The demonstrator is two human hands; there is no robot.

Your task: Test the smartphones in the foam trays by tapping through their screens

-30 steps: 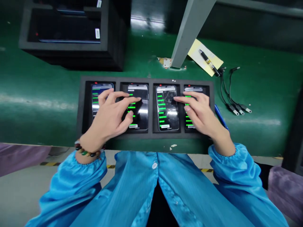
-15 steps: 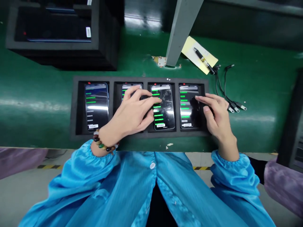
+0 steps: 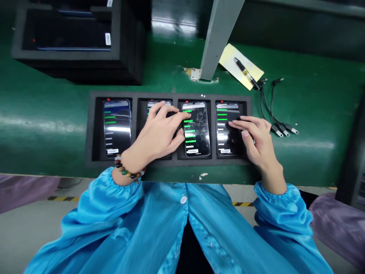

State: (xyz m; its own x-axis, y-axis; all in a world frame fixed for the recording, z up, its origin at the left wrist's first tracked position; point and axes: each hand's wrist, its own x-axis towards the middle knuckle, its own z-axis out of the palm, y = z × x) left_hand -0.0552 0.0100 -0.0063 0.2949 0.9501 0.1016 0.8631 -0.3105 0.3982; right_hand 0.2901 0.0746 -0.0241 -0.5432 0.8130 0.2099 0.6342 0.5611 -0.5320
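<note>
Four compartments would be too exact to dwell on: several smartphones lie screen up in a black foam tray (image 3: 88, 129), each in its own compartment. My left hand (image 3: 161, 131), fingers spread, covers much of the second smartphone (image 3: 152, 102) from the left. One of its fingertips is at the left side of the third smartphone (image 3: 199, 131). My right hand (image 3: 258, 139) is open, with its fingertips over the rightmost smartphone (image 3: 225, 137). The leftmost smartphone (image 3: 116, 131) has neither hand on it. Lit screens show rows of green and white text. Whether the fingertips touch the glass I cannot tell.
A stack of black foam trays (image 3: 129, 57) with more phones stands at the back left. A grey post (image 3: 219, 38) rises behind the tray. To the right lie yellow paper (image 3: 230, 57), a pen (image 3: 246, 74) and black cables (image 3: 268, 108). Purple cloth shows at both sides.
My right fingertips have moved left over the rightmost phone, and its list of text has shifted. On the third phone the text has moved too, and my left fingertip is slightly farther up and left.
</note>
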